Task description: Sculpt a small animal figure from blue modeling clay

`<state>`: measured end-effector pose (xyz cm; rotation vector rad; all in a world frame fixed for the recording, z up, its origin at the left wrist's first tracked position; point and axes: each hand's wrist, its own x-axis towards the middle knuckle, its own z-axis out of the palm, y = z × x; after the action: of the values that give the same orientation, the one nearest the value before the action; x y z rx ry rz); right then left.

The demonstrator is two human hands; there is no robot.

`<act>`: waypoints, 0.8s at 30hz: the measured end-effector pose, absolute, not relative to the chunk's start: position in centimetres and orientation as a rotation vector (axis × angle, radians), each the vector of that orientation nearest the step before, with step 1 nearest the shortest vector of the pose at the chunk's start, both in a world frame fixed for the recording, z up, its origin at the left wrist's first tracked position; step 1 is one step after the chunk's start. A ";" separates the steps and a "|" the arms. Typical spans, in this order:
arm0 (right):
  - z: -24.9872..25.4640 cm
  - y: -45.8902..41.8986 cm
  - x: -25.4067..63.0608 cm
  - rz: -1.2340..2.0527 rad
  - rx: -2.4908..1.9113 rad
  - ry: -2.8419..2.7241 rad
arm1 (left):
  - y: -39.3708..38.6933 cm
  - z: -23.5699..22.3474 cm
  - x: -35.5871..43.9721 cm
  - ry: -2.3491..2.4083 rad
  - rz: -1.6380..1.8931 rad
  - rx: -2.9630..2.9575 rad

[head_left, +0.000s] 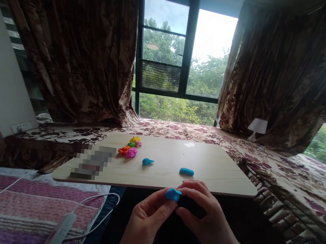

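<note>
Just in front of the table's near edge, I hold a small lump of blue modelling clay (172, 195) with a short point on its right side and a small reddish patch on its left. My left hand (151, 213) pinches it between thumb and fingers. From the right, the curved fingers of my right hand (207, 209) close on the pointed side; their exact contact is partly hidden. On the table (220, 166) lie a blue clay piece with a thin tail (147, 162) and a blue clay roll (186, 172).
Several clay lumps cluster at the table's left: yellow (135, 139), orange (123, 150) and magenta (131, 152) among them. A pixelated patch (95, 163) covers something beside them. A power strip (60, 231) with a white cable lies lower left. A lamp (257, 127) stands at the back right.
</note>
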<state>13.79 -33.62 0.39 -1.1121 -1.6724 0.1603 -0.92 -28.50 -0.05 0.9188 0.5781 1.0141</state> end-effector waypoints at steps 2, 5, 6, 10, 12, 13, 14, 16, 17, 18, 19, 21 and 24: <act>0.0 -33.5 13.3 0.188 -1.086 -1.622 | -28.6 0.0 -0.9 0.580 1.024 0.975; 0.3 -33.4 13.1 0.224 -1.069 -1.581 | -28.8 0.0 -0.9 0.557 1.031 1.081; 0.3 -33.4 13.1 0.234 -1.065 -1.576 | -28.7 0.0 -0.9 0.540 1.026 1.115; 0.3 -33.5 13.4 0.258 -1.064 -1.561 | -28.2 -0.1 -1.4 0.561 1.031 1.247; 0.2 -33.5 13.3 0.276 -1.066 -1.562 | -27.6 -0.1 -1.9 0.644 1.074 1.350; 0.1 -33.5 13.3 0.286 -1.063 -1.562 | -27.4 0.0 -2.1 0.666 1.093 1.416; 0.1 -33.5 13.2 0.299 -1.060 -1.564 | -27.2 0.0 -2.3 0.662 1.101 1.486; 0.1 -33.6 13.1 0.325 -1.058 -1.567 | -26.8 0.0 -2.6 0.605 1.093 1.603; 0.1 -33.6 13.1 0.340 -1.059 -1.569 | -26.7 0.0 -2.7 0.580 1.084 1.638; 0.1 -33.7 13.0 0.353 -1.059 -1.572 | -26.6 0.0 -2.7 0.567 1.079 1.659; 0.1 -33.7 13.0 0.364 -1.058 -1.574 | -26.6 0.0 -2.7 0.562 1.077 1.670; 0.1 -33.7 13.0 0.366 -1.053 -1.569 | -26.6 0.0 -2.7 0.553 1.067 1.690; 0.0 -33.6 13.0 0.338 -1.046 -1.547 | -26.7 0.1 -2.8 0.542 1.054 1.744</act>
<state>13.05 -33.59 0.04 -1.0461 -1.5469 0.3380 -2.76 -26.66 0.07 1.7436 0.5422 1.0537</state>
